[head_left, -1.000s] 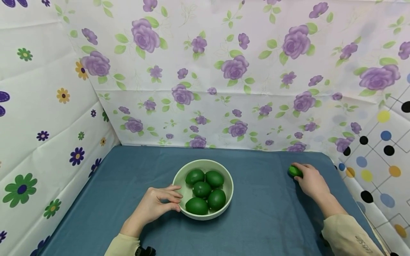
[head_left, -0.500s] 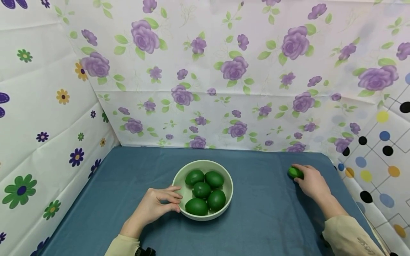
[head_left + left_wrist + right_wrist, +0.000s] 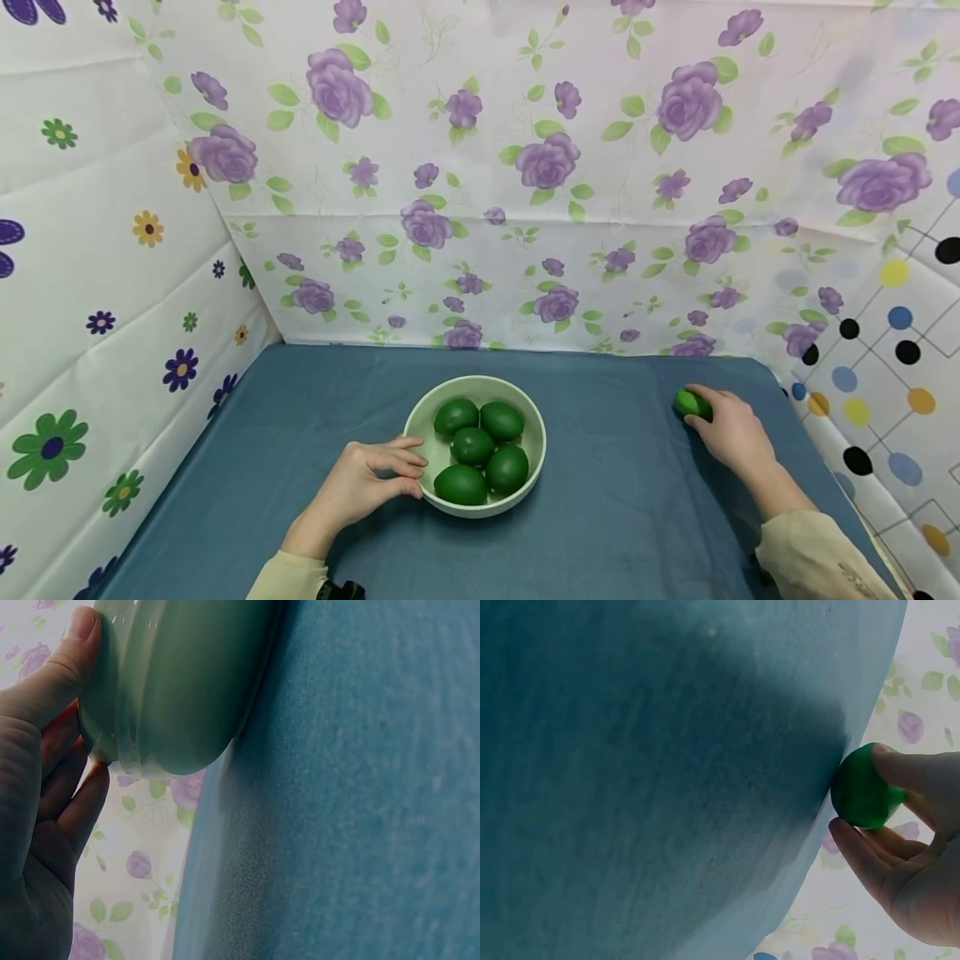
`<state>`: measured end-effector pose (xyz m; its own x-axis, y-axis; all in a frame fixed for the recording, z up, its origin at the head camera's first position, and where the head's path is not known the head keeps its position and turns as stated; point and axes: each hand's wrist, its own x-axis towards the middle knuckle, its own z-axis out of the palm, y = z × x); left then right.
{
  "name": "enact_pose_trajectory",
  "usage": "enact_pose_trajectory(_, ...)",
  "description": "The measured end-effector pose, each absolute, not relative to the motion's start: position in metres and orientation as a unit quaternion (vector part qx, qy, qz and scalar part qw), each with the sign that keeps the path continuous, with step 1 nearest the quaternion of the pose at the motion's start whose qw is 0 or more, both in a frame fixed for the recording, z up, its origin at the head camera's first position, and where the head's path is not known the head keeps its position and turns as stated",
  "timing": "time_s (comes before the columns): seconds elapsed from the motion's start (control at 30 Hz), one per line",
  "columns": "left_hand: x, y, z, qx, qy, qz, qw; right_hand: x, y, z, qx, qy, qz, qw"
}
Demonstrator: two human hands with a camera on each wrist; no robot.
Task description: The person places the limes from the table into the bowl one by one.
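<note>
A pale green bowl (image 3: 532, 483) stands left of the table's middle with several dark green limes (image 3: 461, 484) inside. My left hand (image 3: 371, 475) grips the bowl's near-left rim, fingers over the edge and thumb against the side. In the left wrist view the thumb (image 3: 71, 656) lies on the bowl's outer wall (image 3: 187, 682). Far to the right, my right hand (image 3: 731, 429) holds a single lime (image 3: 688, 404) between thumb and fingers. In the right wrist view that lime (image 3: 862, 787) sits at the tablecloth, seemingly touching it; part of it is hidden behind the thumb.
A blue cloth (image 3: 600, 517) covers the table between the two hands. Floral sheets (image 3: 465, 250) hang behind it, with a flower-print sheet (image 3: 97, 275) on the left and a dotted sheet (image 3: 900, 400) on the right.
Almost nothing moves. The right hand's thumb shifts slightly on the lime, showing a little more of it; the left hand and bowl keep their place.
</note>
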<state>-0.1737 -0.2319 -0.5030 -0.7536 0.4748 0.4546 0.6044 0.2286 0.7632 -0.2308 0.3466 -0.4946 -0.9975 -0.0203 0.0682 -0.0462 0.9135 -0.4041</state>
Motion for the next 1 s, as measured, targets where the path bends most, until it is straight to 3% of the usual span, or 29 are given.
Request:
enact_pose_trajectory(0.43,-0.172,-0.230,-0.501,-0.349,-0.778,-0.518,0.067,-0.225,0.328,-0.483,0.022,-0.975,0.214,0.060)
enact_pose_trajectory(1.0,-0.176,-0.234,-0.504,-0.361,-0.782,-0.503,0.068,-0.209,0.268,-0.465,0.091,-0.959,0.253,0.093)
